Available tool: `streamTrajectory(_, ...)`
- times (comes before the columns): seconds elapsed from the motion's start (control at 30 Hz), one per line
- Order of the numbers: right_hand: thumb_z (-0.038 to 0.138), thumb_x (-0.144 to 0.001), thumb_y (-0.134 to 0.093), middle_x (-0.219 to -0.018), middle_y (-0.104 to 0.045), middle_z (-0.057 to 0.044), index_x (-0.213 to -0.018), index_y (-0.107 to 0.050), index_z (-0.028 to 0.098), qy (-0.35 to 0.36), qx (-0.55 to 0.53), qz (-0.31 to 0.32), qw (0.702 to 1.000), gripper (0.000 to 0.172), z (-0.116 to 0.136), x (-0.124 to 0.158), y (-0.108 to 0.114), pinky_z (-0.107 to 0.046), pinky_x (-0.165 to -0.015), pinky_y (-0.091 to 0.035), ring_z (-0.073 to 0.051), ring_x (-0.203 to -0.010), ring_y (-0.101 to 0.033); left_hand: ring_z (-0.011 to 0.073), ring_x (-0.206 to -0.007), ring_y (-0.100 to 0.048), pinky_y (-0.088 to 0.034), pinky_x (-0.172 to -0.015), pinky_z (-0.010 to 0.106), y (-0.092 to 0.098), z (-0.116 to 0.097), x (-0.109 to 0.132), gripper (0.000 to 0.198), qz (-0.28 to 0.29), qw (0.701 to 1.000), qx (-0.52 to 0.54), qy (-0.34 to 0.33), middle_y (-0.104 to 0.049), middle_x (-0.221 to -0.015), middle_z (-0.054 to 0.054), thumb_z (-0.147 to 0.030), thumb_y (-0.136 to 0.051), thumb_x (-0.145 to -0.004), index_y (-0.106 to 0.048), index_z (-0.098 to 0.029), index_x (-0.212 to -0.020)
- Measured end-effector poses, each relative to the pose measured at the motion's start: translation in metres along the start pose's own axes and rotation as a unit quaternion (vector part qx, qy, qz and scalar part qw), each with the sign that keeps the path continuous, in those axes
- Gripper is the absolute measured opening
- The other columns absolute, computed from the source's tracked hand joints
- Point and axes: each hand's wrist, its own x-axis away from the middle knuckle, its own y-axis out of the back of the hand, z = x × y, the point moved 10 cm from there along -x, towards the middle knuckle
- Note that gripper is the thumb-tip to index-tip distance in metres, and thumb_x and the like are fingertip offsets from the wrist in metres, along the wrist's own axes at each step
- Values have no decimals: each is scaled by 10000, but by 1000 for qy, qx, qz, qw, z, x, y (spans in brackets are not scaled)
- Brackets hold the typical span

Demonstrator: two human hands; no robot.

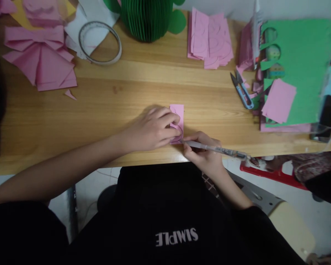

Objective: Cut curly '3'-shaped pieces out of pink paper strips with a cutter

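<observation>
A small upright strip of pink paper [177,109] lies near the table's front edge, with dark curved lines drawn on it. My left hand [157,129] presses it down from the left, fingers bent and covering part of the strip. A curved pink edge shows beneath those fingertips; whether it is a separate piece, I cannot tell. In my right hand [205,154] is a slim pen [223,150] with a clear barrel, held in a writing grip. Its tip meets the lower right corner of the strip.
Blue-handled thread snips [243,92] lie on the right beside green sheets [306,73] topped with pink cards [280,101]. Behind are marked pink papers [209,38], a green honeycomb paper ball [147,18] and a tape roll [117,55]. Folded pink paper [41,62] sits far left.
</observation>
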Motion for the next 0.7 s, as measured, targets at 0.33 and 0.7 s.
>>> streamTrajectory(0.33,217,-766,-640,-594,-671,49,-777,-655,206,-33,6,-18,999,22,-9,-3,7,-204,-417,-413,-68,-410,-493,257,-1078,-561,-441,-947,455,-1,0,0,171,1,1000,-2,2,-672,-1113,74,-271,-551,-991,-716,-243,-1024)
streamTrajectory(0.7,218,-791,-642,-598,-672,38,-786,-669,196,-29,-2,-32,999,35,-9,-7,10,-201,-427,-425,-77,-446,-548,251,-1060,-556,-445,-938,442,0,0,0,172,3,1000,-6,2,-674,-1093,69,-263,-561,-985,-717,-251,-1057)
